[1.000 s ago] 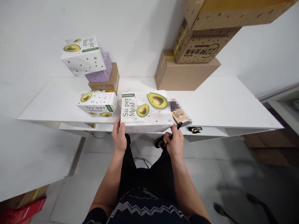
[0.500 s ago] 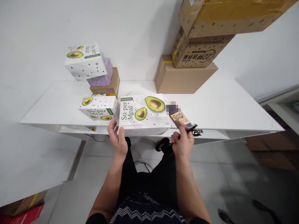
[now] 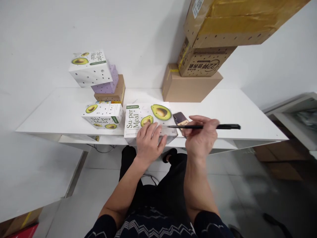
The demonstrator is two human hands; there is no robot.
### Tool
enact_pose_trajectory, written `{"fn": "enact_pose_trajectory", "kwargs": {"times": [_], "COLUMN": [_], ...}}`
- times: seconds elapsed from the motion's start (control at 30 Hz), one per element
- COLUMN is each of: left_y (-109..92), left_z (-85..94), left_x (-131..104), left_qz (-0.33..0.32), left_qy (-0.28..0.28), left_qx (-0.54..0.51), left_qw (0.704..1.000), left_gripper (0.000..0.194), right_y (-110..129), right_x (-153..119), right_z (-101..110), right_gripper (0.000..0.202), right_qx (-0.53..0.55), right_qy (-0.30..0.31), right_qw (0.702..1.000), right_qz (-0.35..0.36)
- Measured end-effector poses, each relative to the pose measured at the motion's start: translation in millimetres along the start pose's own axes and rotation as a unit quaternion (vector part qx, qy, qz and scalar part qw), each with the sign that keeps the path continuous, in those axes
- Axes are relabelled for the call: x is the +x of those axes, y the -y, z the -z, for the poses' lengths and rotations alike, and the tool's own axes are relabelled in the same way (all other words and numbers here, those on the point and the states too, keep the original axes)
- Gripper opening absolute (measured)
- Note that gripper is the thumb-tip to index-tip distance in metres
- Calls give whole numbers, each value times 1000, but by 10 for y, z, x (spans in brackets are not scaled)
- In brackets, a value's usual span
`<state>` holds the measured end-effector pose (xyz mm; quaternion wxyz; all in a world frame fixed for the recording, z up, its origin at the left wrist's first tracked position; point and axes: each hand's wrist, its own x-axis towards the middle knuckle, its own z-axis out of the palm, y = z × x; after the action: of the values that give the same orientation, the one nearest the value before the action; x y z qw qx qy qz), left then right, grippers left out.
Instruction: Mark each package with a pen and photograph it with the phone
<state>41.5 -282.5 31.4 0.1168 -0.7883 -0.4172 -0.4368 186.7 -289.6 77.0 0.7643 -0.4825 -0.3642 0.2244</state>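
At the table's [image 3: 244, 117] front edge, the left hand [image 3: 150, 143], fingers unclenched, should steady the box [image 3: 146, 110] while the right hand [image 3: 201, 140] grips the pen [image 3: 228, 126].

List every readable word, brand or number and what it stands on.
"NutriMotion": green label on the central white cardboard box.
"Su-per Meal": that box, the white cardboard box left of it, and the white spotted box at upper left.
"22": brown cardboard box at right, second from top.
Too small or blurred: other print, including the uppermost brown carton's white sticker.
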Motion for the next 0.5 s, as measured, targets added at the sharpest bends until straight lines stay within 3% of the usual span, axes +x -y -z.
{"fn": "enact_pose_trajectory", "kwargs": {"times": [0.1, 0.23, 0.5], "left_y": [-7, -7, 18], "left_z": [-16, -10, -64], "left_x": [2, -3, -43], "left_qz": [-2, 0, 7], "left_qy": [63, 94, 87], "left_qx": [63, 81, 73], "left_qw": [996, 992, 994], "left_gripper": [40, 43, 45], "right_y": [-109, -295, -356], "right_x": [56, 133, 102], "right_z": [-137, -260, -253], "right_gripper": [37, 21, 14], "right_qx": [-29, -52, -166], "right_qy": [72, 156, 191], "right_qw": [997, 986, 967], "right_qz": [-13, -18, -5]}}
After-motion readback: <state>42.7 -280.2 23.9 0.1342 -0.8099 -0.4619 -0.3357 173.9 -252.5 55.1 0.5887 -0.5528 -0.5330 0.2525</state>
